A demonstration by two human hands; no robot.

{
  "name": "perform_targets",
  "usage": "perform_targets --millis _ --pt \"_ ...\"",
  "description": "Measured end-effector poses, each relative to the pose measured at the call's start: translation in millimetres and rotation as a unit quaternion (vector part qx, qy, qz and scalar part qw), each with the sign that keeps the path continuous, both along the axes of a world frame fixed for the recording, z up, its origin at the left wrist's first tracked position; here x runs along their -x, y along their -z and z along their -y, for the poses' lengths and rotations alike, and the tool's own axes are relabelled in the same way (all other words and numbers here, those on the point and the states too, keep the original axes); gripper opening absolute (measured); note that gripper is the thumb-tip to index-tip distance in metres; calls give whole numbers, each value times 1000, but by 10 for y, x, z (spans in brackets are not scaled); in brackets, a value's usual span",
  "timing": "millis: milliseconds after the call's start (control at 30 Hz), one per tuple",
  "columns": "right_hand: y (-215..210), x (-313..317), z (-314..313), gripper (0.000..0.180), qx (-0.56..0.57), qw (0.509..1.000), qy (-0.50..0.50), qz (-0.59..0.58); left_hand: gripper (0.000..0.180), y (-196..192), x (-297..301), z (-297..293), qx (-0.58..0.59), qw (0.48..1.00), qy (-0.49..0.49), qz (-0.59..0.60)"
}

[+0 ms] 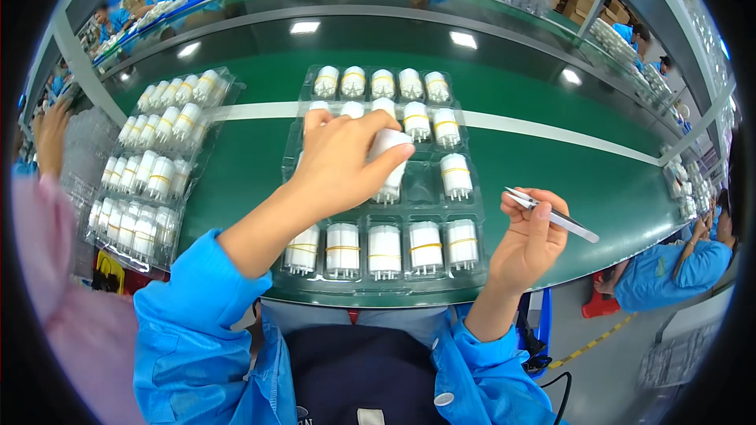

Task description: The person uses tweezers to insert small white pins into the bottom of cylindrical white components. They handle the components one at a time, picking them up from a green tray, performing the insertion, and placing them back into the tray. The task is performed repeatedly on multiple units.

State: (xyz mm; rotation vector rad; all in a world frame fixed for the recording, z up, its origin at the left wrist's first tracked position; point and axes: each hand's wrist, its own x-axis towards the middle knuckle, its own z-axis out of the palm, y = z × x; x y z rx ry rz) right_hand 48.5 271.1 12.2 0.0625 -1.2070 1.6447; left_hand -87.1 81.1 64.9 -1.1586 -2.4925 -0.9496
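Note:
A clear plastic tray (370, 290) sits in front of me on the green work surface, holding rows of white cylindrical parts with metal pins; most carry a yellow band. My left hand (339, 153) reaches over its middle, thumb and fingers closed around a white cylinder (386, 143). The hand hides several pockets of the tray. To the right of the tray, my right hand (529, 240) grips a pair of tweezers (579, 227), their tips pointing up and left. A banded white cylinder (455, 176) stands in the pocket right of my left hand.
Another tray of white cylinders (146, 177) lies at the left, beside a person in a pink sleeve (79, 283). A white line (551, 131) crosses the green surface (583, 181). Metal frame posts (87, 75) rise at the sides. Co-workers in blue sit beyond and at right (669, 267).

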Motion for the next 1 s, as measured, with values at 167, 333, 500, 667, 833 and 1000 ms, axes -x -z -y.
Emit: perform_targets --millis 167,333,500,667,833,1000 --pt "167 33 -65 18 40 998 22 38 34 311 133 -625 165 979 -25 -114" --pt "171 41 -38 18 32 999 21 36 41 522 122 -778 164 980 15 -112" --pt "172 54 -5 19 11 999 23 42 45 671 15 -839 136 985 73 -75" --pt "190 54 -18 19 17 998 34 43 49 543 119 -753 67 995 19 -72" --pt "174 64 1 18 16 998 25 53 42 581 147 -468 121 989 70 -39" --pt "185 48 -3 16 19 998 20 52 36 413 48 -420 -27 962 215 168"
